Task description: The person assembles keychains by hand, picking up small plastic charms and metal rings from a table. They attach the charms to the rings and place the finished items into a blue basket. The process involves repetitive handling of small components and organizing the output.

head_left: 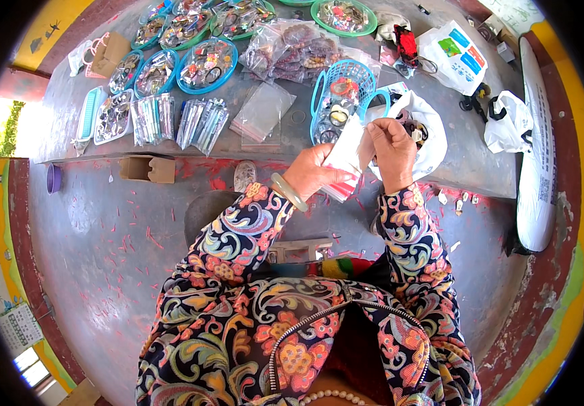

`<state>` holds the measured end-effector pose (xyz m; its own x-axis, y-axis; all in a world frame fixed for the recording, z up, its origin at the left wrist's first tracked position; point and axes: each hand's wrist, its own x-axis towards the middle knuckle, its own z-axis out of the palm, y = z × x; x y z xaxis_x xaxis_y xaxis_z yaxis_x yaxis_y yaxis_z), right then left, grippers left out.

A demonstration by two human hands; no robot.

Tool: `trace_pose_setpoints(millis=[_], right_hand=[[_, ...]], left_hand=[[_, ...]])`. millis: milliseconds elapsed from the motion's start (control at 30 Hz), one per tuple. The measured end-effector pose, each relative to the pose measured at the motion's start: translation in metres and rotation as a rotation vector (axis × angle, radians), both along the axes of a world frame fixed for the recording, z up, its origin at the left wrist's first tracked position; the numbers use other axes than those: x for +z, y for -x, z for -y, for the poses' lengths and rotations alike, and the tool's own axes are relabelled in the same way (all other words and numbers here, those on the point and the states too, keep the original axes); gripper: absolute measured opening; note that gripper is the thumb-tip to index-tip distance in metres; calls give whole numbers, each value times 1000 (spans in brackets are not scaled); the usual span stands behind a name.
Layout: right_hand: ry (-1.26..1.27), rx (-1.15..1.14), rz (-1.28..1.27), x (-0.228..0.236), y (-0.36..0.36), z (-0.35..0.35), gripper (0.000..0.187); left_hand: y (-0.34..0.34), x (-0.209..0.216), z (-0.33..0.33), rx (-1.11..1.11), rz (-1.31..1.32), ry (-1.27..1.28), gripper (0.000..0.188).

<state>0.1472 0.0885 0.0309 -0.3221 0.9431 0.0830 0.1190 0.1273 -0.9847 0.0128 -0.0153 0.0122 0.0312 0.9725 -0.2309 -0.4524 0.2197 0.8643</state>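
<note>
My left hand (311, 172) is closed round a stack of small white-looking plastic bags (344, 155) with red stripes near their lower ends. My right hand (393, 149) pinches the edge of one bag at the right side of the stack, its fingertips bent inward. Both hands are raised just in front of the table edge. Beyond them stands a blue plastic basket (321, 95) with hair ties and small packaged trinkets inside. A white plastic bag (435, 132) holding dark items sits open behind my right hand.
Clear bags (265, 108) lie flat on the grey table (190, 154). Bundles of pens (202, 124), a blue round tray (182, 76) of trinkets and a heap of filled bags (292, 51) stand further back. A cardboard box (147, 169) rests below the table's front edge.
</note>
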Motion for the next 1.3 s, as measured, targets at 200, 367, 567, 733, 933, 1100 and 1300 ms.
trace_pose_setpoints(millis=[200,367,567,733,933,1100,1300], right_hand=[[100,5,-108,-4,-1,-6,9],[175,-75,-225,-5,-10,-18,9],[374,-161,-473,-3,-29,-38,9],[504,-53,-543,-16,-30,-39,10],[550,-3,-497,-10,-19,-30,10],[592,47,-438,-12,-19,-29,10],[626,84,-417,-7,-14,-21,11]], left_hand=[[5,0,1,-46,27,51,36],[12,-7,4,-6,-11,28,40],[31,-17,7,259,126,48,40],[81,-56,7,635,56,85,36],[110,-128,12,797,-125,365,35],[106,-141,-3,410,-825,779,33],[117,-184,-2,648,-398,438,39]])
